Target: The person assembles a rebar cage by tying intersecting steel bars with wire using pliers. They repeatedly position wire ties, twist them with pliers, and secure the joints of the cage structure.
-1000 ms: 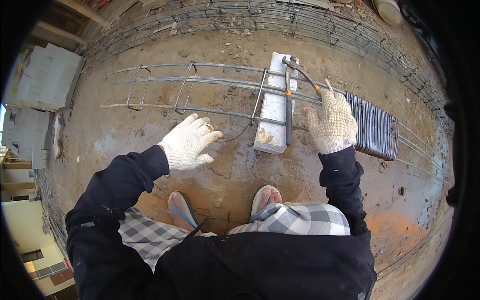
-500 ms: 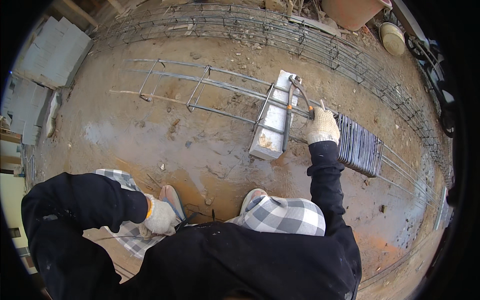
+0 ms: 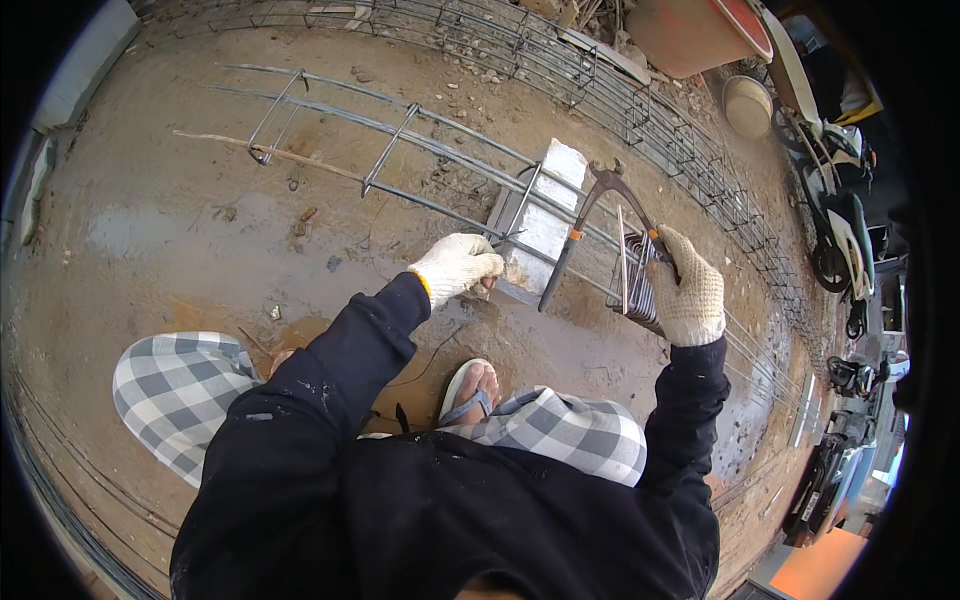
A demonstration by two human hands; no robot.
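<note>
My right hand (image 3: 690, 288), in a cream knit glove, is closed round one orange-banded handle of a pair of end-cutting nippers (image 3: 607, 182). Their other handle swings free over a pale block (image 3: 548, 215), and the handles are spread wide. My left hand (image 3: 455, 268), gloved too, has its fingers pinched together just left of the block, near the close bar of a rebar cage (image 3: 440, 203). Whatever sits in that pinch is too small to make out. The cage rests across the block. Beside my right hand, several stirrups (image 3: 640, 285) are bunched on the bars, partly hidden.
A longer rebar cage (image 3: 610, 90) curves across the far side. Behind it stand a large orange tub (image 3: 690, 40) and a bucket (image 3: 747, 106). Motorbikes (image 3: 835, 230) are at the far right. The ground (image 3: 200, 240) is wet and muddy; thin rods lie at lower left.
My left hand has come up from my lap to the cage beside the block. My right hand has shifted right with the nippers, whose handles are now wider apart. The view has turned somewhat.
</note>
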